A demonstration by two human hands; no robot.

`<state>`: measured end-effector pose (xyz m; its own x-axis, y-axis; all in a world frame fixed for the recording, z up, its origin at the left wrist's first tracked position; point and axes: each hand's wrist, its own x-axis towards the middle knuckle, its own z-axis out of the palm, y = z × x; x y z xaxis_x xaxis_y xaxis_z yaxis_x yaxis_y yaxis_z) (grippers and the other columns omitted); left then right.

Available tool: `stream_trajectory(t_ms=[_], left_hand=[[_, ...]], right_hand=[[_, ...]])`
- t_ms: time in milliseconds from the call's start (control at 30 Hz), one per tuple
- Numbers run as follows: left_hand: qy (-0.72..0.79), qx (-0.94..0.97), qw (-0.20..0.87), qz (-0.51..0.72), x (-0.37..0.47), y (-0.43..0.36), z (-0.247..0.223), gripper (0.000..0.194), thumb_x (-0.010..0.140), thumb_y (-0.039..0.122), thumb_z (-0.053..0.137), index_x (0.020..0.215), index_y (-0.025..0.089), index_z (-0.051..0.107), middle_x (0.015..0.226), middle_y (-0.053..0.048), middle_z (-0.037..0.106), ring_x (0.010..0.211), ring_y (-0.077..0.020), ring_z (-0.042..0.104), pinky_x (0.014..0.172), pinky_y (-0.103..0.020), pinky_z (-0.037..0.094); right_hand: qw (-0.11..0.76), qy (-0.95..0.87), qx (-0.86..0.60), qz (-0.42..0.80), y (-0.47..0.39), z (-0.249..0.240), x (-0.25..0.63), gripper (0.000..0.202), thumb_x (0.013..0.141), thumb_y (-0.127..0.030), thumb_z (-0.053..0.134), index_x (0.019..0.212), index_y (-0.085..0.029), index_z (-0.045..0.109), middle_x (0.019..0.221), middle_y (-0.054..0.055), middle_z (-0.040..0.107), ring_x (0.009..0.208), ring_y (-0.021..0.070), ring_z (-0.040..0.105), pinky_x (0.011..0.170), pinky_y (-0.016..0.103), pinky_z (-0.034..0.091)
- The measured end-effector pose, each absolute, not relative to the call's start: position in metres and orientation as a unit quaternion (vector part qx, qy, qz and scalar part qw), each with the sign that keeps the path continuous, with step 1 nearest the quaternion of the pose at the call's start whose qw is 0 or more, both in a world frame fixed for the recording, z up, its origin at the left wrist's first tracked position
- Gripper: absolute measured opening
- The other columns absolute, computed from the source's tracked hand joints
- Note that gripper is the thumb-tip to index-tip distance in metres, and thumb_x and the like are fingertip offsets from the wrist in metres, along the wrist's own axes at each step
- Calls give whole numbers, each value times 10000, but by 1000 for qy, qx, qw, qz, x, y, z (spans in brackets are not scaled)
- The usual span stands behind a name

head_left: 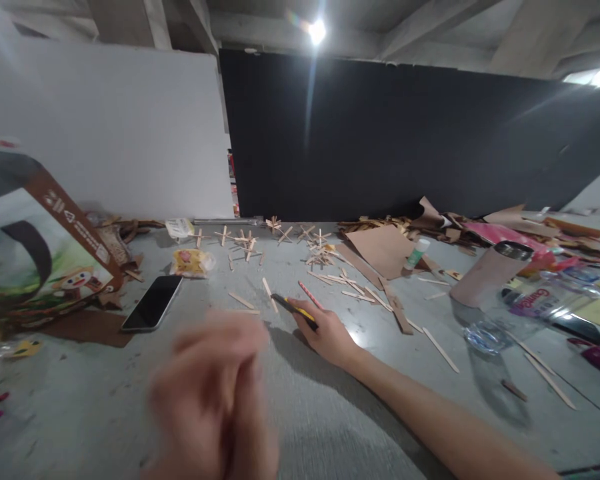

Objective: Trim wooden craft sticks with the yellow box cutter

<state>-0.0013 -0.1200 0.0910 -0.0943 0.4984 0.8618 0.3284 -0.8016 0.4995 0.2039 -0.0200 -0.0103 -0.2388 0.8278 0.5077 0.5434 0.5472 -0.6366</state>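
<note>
Cutter (300, 311) pinched in the right hand (333, 339)
Its front end juts forward from the closed fingers and thumb to a stick (267, 287); the left hand (215, 387) is too blurred to tell its grip.

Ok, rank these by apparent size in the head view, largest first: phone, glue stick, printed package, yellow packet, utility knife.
1. Printed package
2. Phone
3. Yellow packet
Not ranked: utility knife and glue stick, both smaller. The knife looks longer but slimmer, and the right hand's grip may hide part of it.
</note>
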Motion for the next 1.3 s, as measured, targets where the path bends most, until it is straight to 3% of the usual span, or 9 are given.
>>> stream_trajectory(t_ms=[167, 300, 400, 500, 600, 667, 867, 1067, 1300], left_hand=[[252, 613, 70, 745, 59, -11, 116, 191, 955, 103, 501, 1048, 260, 559, 979, -35, 579, 871, -187, 586, 824, -368, 520], [200, 619, 68, 757, 112, 44, 146, 242, 909, 43, 485, 1040, 246, 514, 983, -47, 563, 890, -191, 582, 836, -354, 504], [175, 689, 34, 702, 151, 70, 168, 281, 900, 22, 461, 1057, 249, 512, 1012, -62, 563, 935, -211, 590, 873, -372, 501], [122, 819, -8, 560, 162, 80, 179, 299, 872, 9, 446, 1057, 228, 529, 1040, -81, 582, 929, -222, 601, 870, -374, 503], [82, 917, -45, 387, 132, 70, 177, 249, 869, 14, 453, 1003, 211, 524, 1020, -83, 605, 876, -213, 604, 836, -354, 501], [112, 929, -39, 349, 96, 57, 170, 226, 892, 45, 456, 1031, 210, 521, 1033, -80, 616, 854, -205, 602, 801, -342, 495], [305, 876, 73, 365, -14, 19, 122, 126, 934, 160, 442, 1001, 225, 526, 887, -31, 629, 764, -186, 599, 744, -326, 503], [442, 823, 155, 320, -62, -8, 74, 137, 938, 328, 473, 963, 240, 574, 859, -24, 679, 797, -222, 654, 741, -347, 542], [482, 762, 203, 382, -63, -2, 59, 150, 923, 361, 511, 977, 240, 582, 932, -47, 712, 868, -241, 687, 826, -390, 560]], right_hand=[[437, -765, -446, 157, -18, -9, 204, 353, 1032, -283, 501, 1324, -244, 696, 1082, 76, 822, 813, 207, 784, 738, 276, 574], [438, -760, -458, 145, -15, -11, 206, 358, 1024, -284, 490, 1299, -236, 714, 928, 52, 820, 641, 181, 729, 646, 253, 536], [440, -749, -476, 140, -13, -12, 208, 362, 1016, -296, 498, 1294, -240, 724, 898, 51, 820, 590, 179, 702, 613, 257, 522], [448, -741, -481, 140, -12, -13, 209, 371, 1015, -304, 500, 1310, -239, 716, 967, 66, 828, 618, 189, 720, 623, 268, 534], [452, -740, -478, 140, -13, -14, 209, 376, 1021, -310, 493, 1325, -237, 703, 1036, 83, 828, 681, 202, 753, 638, 272, 548], [451, -744, -473, 138, -13, -14, 209, 378, 1025, -312, 489, 1332, -237, 697, 1046, 90, 826, 727, 210, 771, 659, 275, 555], [445, -742, -475, 161, -14, -14, 208, 382, 1030, -317, 493, 1341, -217, 691, 793, 42, 791, 514, 166, 654, 534, 242, 489], [447, -746, -468, 154, -16, -10, 208, 373, 1026, -320, 496, 1318, -212, 701, 833, 47, 793, 529, 153, 631, 559, 233, 489], [464, -743, -451, 172, -20, -8, 203, 364, 1024, -315, 504, 1309, -221, 711, 996, 63, 817, 606, 156, 685, 619, 238, 534]])
